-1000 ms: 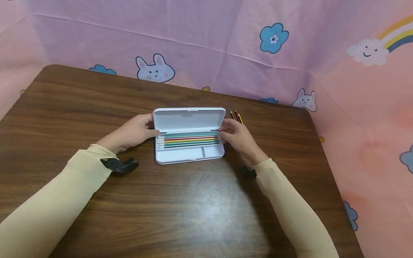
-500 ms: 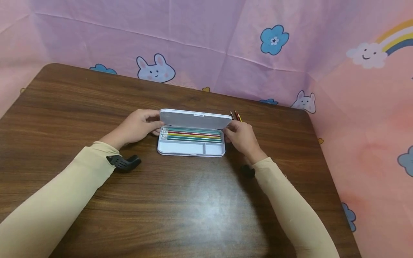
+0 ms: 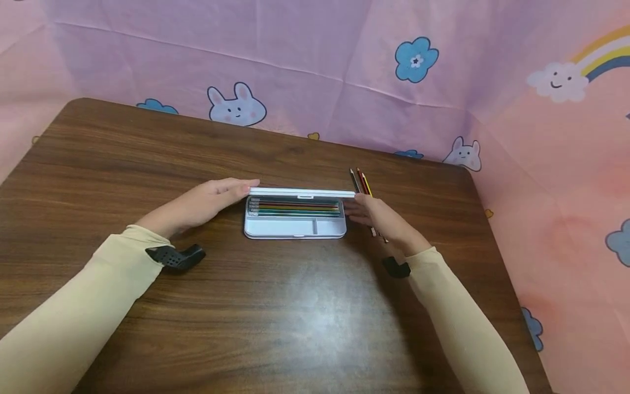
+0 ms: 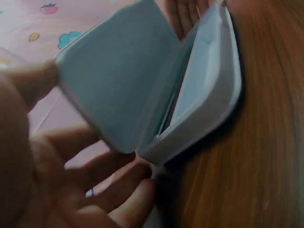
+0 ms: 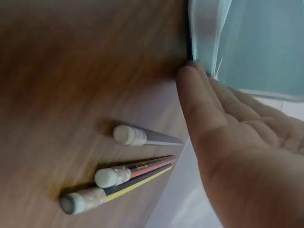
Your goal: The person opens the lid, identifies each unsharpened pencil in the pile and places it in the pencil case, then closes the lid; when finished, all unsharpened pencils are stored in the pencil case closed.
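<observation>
A white pencil case [image 3: 280, 228] sits mid-table, its lid [image 3: 302, 192] tilted partway over the base. Several pencils [image 3: 295, 207] lie side by side in the rear compartment, eraser ends to the left. My left hand [image 3: 197, 205] is at the lid's left end; in the left wrist view its thumb touches the lid's [image 4: 114, 76] free corner, while the other fingers [image 4: 71, 140] extend along the end near the hinge. My right hand [image 3: 386, 219] has its thumb at the lid's right corner. Its straight fingers [image 5: 197, 97] reach the right end of the case.
Three loose pencils lie on the wooden table [image 3: 305, 323] to the right of the case, partly behind my right hand; a yellow-and-black pencil [image 5: 137, 183] is among them. A patterned cloth [image 3: 315, 65] hangs along the table's back and right edges.
The lid has swung forward and down from upright, now partly covering the pencils. Both hands have shifted with it to the lid's ends, and more of the loose pencils shows.
</observation>
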A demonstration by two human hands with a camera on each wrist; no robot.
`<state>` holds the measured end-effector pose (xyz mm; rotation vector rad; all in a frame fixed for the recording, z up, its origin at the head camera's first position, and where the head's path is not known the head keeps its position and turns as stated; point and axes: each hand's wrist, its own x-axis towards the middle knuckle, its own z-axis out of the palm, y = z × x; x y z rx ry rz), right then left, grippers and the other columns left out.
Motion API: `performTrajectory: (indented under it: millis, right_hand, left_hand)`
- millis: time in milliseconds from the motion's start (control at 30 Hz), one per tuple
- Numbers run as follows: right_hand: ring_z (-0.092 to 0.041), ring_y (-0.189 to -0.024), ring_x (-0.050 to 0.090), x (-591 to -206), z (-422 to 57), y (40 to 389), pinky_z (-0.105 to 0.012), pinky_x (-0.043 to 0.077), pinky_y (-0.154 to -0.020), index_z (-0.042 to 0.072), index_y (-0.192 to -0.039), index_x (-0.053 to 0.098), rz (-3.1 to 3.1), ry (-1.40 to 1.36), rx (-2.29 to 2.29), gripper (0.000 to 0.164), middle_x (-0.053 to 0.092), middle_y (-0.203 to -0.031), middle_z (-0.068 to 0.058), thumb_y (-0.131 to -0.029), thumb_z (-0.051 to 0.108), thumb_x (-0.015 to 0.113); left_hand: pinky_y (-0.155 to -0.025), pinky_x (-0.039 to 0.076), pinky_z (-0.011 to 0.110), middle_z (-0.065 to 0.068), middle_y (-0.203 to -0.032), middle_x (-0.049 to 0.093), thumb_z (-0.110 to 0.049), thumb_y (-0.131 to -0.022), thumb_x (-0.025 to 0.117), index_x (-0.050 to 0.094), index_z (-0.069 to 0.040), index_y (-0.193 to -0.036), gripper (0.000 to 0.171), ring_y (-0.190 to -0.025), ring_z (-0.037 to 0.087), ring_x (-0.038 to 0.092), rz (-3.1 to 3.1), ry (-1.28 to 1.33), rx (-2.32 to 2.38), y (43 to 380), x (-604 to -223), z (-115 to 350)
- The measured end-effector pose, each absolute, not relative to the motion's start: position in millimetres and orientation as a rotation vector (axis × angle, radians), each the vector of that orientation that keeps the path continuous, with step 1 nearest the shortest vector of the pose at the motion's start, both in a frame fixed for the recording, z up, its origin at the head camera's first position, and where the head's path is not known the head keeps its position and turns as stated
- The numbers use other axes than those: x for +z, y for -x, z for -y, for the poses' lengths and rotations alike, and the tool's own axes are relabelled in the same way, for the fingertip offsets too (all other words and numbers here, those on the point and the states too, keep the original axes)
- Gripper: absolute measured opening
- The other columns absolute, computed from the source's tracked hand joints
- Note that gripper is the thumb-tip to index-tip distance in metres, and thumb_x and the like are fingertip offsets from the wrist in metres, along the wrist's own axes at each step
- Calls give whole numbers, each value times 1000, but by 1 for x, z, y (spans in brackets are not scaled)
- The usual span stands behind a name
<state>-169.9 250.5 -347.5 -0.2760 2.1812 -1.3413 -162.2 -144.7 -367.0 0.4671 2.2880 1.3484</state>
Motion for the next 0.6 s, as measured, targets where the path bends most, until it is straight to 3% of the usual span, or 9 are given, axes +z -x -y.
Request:
performTrajectory:
  millis: [133,233,400,600]
  right_hand:
    - [-34,-143,48,-353,-251,165,-50,41,-118,-1,-156,39,-2269,276,-1286,60,47,-155,-20,-109,34,50]
    - [-32,-139,53,-358,-248,165,-50,44,-115,0,-154,43,-2376,287,-1189,64,52,-152,-18,-101,26,69]
    - [-30,-136,56,-360,-234,169,-47,46,-115,1,-153,45,-2461,321,-1122,60,55,-151,-17,-100,16,70]
    - [-29,-139,53,-360,-224,172,-46,43,-117,1,-157,40,-2506,319,-1045,62,51,-154,-18,-103,14,66]
  left_hand:
    - [-122,29,61,12,-166,33,-36,-109,52,37,-19,-162,57,-154,36,28,-2372,-599,1226,163,-371,147]
    - [-119,37,55,16,-165,35,-25,-106,61,39,-14,-160,60,-150,36,36,-2448,-645,1167,163,-378,146]
    - [-114,44,53,14,-158,46,-23,-99,73,50,-8,-152,59,-138,34,51,-2560,-590,1082,159,-376,147]
    - [-111,45,57,17,-156,47,-27,-97,75,51,-5,-149,62,-135,38,53,-2599,-579,1007,156,-367,145]
